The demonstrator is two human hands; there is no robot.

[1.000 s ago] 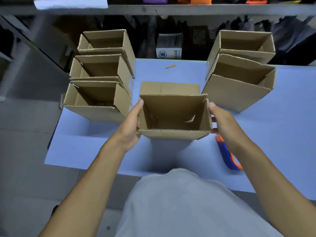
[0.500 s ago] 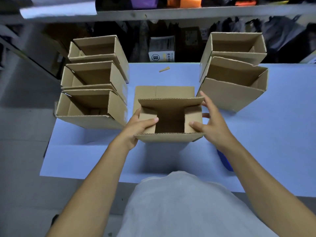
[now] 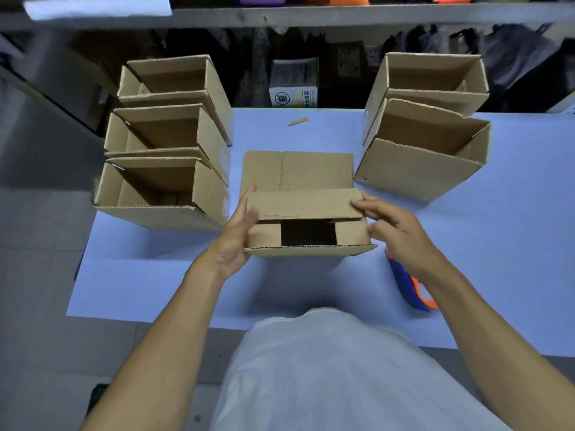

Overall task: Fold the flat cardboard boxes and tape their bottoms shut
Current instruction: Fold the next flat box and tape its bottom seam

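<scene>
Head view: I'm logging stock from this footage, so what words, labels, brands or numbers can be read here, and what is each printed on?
White carton under the shelf, behind the table: dark print, a round logo and a line of characters, all too blurred to read.
Dark package beside it: a pale label, unreadable.
Cardboard boxes, including the box being folded: no print visible.
Nothing can be quoted with confidence.

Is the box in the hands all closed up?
No, a dark gap shows between the flaps of the box.
</scene>
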